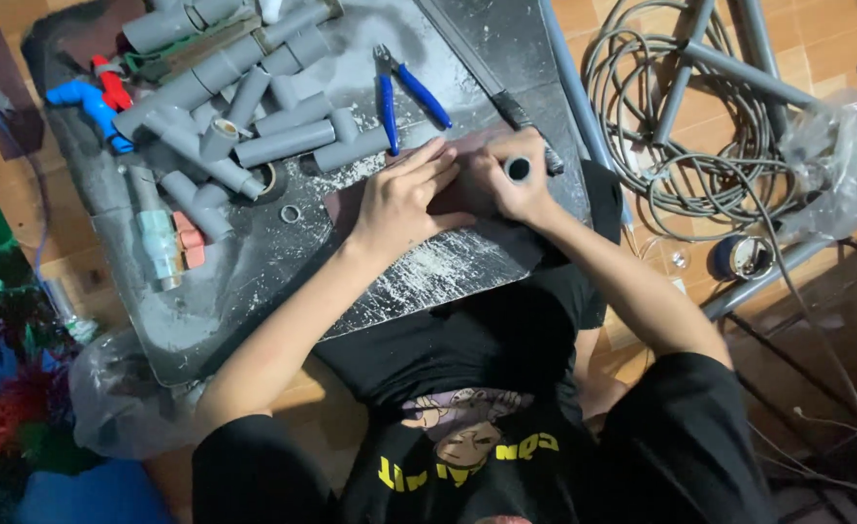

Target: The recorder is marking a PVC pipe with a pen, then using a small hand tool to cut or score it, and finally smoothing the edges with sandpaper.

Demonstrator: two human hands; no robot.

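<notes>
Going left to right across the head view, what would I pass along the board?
Blue pipe fitting → pile of grey pipe pieces → blue-handled pliers → left hand → right hand → coiled grey cable → clear plastic bag.

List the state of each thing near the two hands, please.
left hand: flat, pressing on the board.
right hand: closed around a short pipe piece.
short pipe piece: held, open end facing up.
blue-handled pliers: lying on the board, handles apart.
grey pipe fittings: loose pile.
cable: coiled on the floor.

Dusty grey board [254, 281]: grey pipe pieces [283, 141], blue-handled pliers [404, 92], small ring [291, 213].
</notes>
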